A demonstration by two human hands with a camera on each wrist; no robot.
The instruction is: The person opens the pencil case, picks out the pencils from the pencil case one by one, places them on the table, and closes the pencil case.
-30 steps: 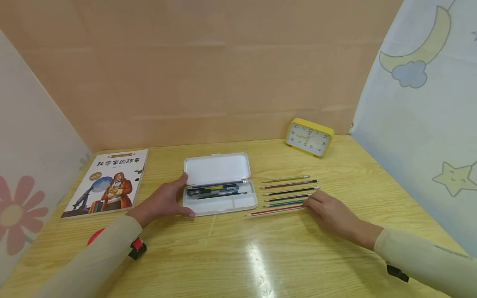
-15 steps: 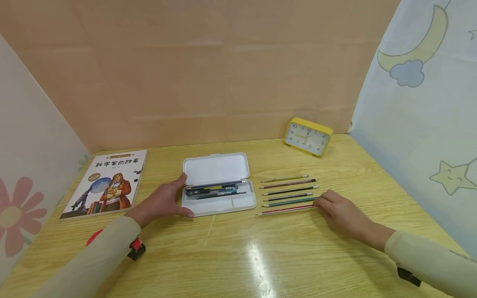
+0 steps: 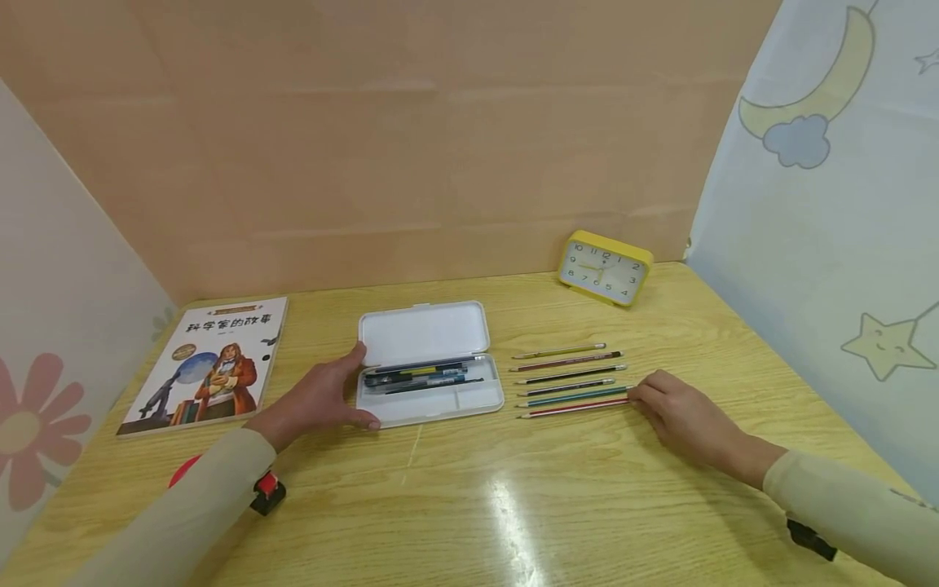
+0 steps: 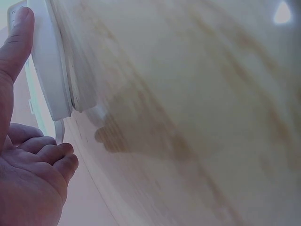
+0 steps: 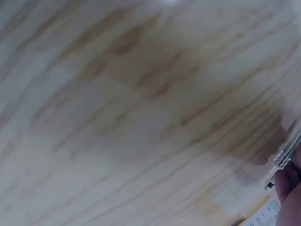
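Note:
In the head view a white pencil case (image 3: 477, 399) lies with its lid (image 3: 425, 333) folded back and several pens (image 3: 418, 375) inside. My left hand (image 3: 315, 401) holds its left end between thumb and fingers; the left wrist view shows the thumb (image 4: 19, 42) along the case's side. To the right, several pencils lie in a row, tips pointing left. My right hand (image 3: 682, 414) pinches the eraser end of the red-and-white pencil (image 3: 572, 408), nearest the front. The teal pencil (image 3: 572, 397) lies just behind it, its end close to the fingertips.
A yellow alarm clock (image 3: 605, 267) stands at the back right of the wooden table (image 3: 411, 522). On the left lies a picture book (image 3: 209, 363). A red object (image 3: 183, 469) is partly hidden behind the left sleeve. Walls enclose the back and both sides.
My right hand has moved right, drawing the red-and-white pencil rightward so its tip comes about level with the others. The left hand has stayed on the case.

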